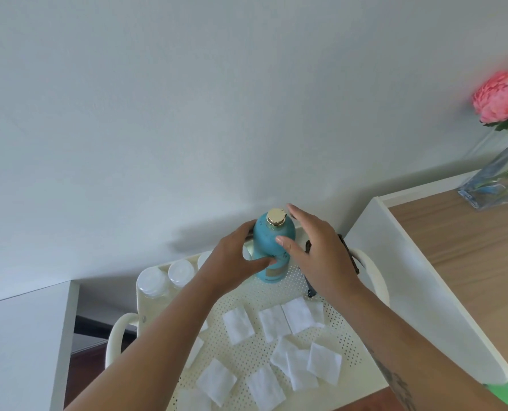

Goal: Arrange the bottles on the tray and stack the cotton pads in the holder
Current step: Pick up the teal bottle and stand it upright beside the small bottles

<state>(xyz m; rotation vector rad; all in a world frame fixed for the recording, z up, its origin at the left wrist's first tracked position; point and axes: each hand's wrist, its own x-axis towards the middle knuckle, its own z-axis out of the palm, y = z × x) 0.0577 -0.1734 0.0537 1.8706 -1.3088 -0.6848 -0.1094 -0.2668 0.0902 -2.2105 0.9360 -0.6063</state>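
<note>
A teal bottle (272, 241) with a gold cap stands upright at the back of the cream perforated tray (255, 348). My left hand (232, 262) wraps around its left side. My right hand (318, 250) rests against its right side with the fingers spread, thumb on the bottle. Clear bottles with white caps (165, 277) stand in a row along the tray's back left edge, partly hidden by my left hand. Several white square cotton pads (279, 345) lie scattered flat over the tray's front. A dark holder (347, 253) shows behind my right hand, mostly hidden.
The tray has looped cream handles (116, 336) at both ends and stands against a white wall. A wooden-topped white cabinet (460, 256) rises at the right, with a glass vase of pink flowers (499, 170) on it. A white cabinet stands at the left.
</note>
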